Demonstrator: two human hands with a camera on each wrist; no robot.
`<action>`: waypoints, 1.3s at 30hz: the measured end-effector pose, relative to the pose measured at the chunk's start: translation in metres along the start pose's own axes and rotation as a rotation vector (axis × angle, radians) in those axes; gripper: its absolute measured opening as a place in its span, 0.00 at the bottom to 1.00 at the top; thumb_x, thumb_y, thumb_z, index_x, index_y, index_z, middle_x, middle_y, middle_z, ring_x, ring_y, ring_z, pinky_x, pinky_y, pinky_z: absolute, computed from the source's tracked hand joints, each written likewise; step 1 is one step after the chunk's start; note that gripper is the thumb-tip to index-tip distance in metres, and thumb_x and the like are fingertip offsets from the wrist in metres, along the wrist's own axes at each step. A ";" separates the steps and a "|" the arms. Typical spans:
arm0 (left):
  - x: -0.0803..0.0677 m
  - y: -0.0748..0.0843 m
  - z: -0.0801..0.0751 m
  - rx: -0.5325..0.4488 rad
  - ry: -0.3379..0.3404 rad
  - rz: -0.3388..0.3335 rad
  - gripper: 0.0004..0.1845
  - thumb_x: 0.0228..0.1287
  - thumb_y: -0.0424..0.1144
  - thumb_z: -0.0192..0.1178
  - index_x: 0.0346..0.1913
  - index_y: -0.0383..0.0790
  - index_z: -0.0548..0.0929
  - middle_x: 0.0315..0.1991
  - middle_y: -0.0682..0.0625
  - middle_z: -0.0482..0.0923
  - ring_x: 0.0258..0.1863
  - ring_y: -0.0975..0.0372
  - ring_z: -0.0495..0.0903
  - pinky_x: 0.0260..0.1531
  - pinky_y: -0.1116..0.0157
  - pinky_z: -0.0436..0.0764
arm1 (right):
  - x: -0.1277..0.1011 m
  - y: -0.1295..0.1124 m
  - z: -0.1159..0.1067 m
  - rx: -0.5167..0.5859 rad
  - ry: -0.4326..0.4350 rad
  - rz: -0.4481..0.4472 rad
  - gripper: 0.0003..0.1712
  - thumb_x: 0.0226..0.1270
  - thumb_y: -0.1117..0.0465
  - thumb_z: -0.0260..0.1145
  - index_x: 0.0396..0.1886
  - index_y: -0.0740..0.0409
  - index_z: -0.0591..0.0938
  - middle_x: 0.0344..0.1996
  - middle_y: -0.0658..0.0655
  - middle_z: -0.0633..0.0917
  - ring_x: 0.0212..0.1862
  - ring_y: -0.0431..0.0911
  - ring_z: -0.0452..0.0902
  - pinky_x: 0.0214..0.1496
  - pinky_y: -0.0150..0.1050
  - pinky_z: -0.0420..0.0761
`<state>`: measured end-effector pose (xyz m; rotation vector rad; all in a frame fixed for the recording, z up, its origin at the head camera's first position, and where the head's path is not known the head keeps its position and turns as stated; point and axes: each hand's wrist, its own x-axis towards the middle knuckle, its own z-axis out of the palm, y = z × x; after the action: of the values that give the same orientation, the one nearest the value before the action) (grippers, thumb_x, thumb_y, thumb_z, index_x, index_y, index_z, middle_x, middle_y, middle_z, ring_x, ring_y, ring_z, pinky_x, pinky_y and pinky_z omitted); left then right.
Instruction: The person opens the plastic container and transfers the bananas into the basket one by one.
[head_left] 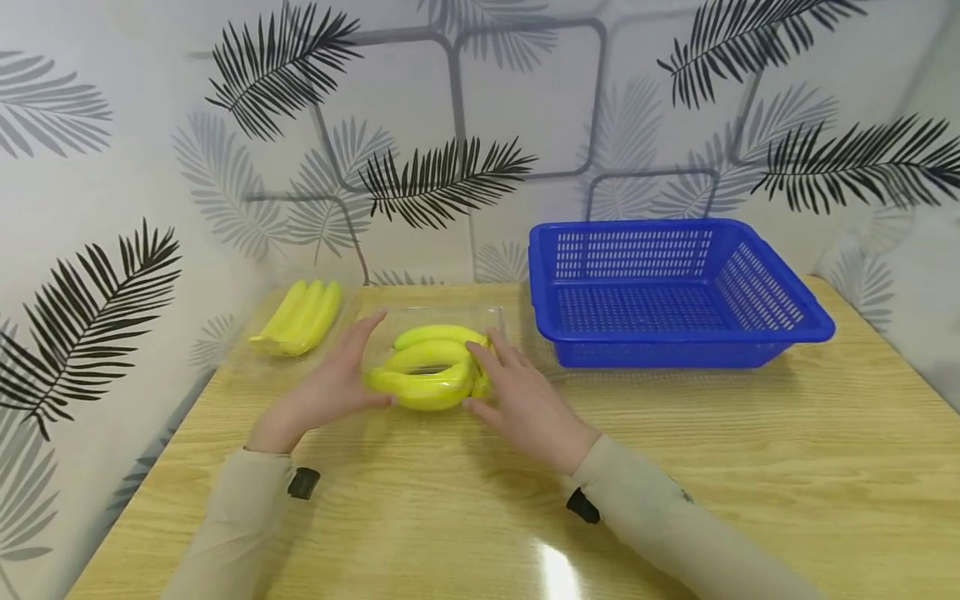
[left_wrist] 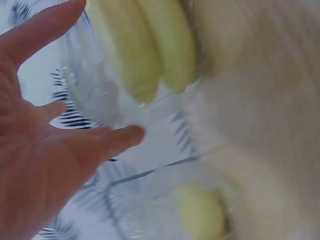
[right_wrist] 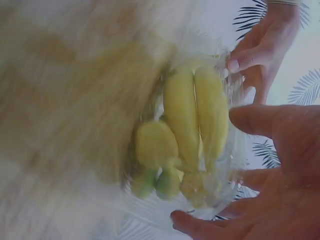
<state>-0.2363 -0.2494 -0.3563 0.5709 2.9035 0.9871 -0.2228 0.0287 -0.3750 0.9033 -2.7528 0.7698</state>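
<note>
Several yellow bananas (head_left: pixel 427 390) lie in a clear plastic container (head_left: pixel 491 315) on the table, between the two hands. My left hand (head_left: pixel 333 387) is at the container's left side, its thumb and fingers spread apart. In the left wrist view those straight fingers reach toward the clear plastic. Around the right end of the bananas is my right hand (head_left: pixel 528 404), fingertips close against the container. The right wrist view shows its fingers (right_wrist: pixel 257 120) extended along the plastic wall, with greenish banana ends (right_wrist: pixel 167 184) inside.
Another clear container with bananas (head_left: pixel 300 317) sits at the table's back left. A blue plastic basket (head_left: pixel 678 354) with slotted walls stands at the back right. Leaf-patterned covering (head_left: pixel 420 108) rises behind the wooden table (head_left: pixel 420 525).
</note>
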 end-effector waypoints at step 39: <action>0.006 -0.033 -0.004 -0.177 -0.037 -0.074 0.67 0.56 0.50 0.73 0.78 0.51 0.26 0.78 0.37 0.36 0.72 0.37 0.51 0.68 0.43 0.59 | 0.029 0.003 -0.024 -0.114 -0.019 0.081 0.34 0.68 0.50 0.64 0.70 0.55 0.68 0.71 0.61 0.67 0.20 0.43 0.71 0.17 0.37 0.70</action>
<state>-0.2528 -0.2735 -0.3721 0.4623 2.7453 1.1940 -0.2490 0.0281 -0.3476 0.7861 -2.8318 0.6125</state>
